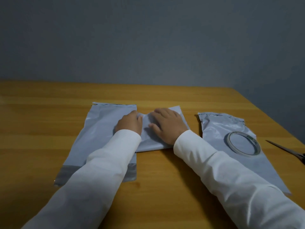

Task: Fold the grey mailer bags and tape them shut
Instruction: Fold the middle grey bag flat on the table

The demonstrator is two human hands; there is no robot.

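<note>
Three grey mailer bags lie on the wooden table (pixel 161 187). The middle bag (pixel 148 138) is folded into a small packet. My left hand (pixel 129 123) grips its left edge with curled fingers. My right hand (pixel 166 125) lies flat on top of it, fingers spread. A flat bag (pixel 99 128) with a darker strip at its near end lies on the left, partly under my left sleeve. The right bag (pixel 214 129) lies flat with a clear tape roll (pixel 242 143) resting on it.
Scissors (pixel 287 150) lie at the right table edge, blades pointing left and away. A grey wall stands behind the table. Bare wood shows in front of the bags and along the far side.
</note>
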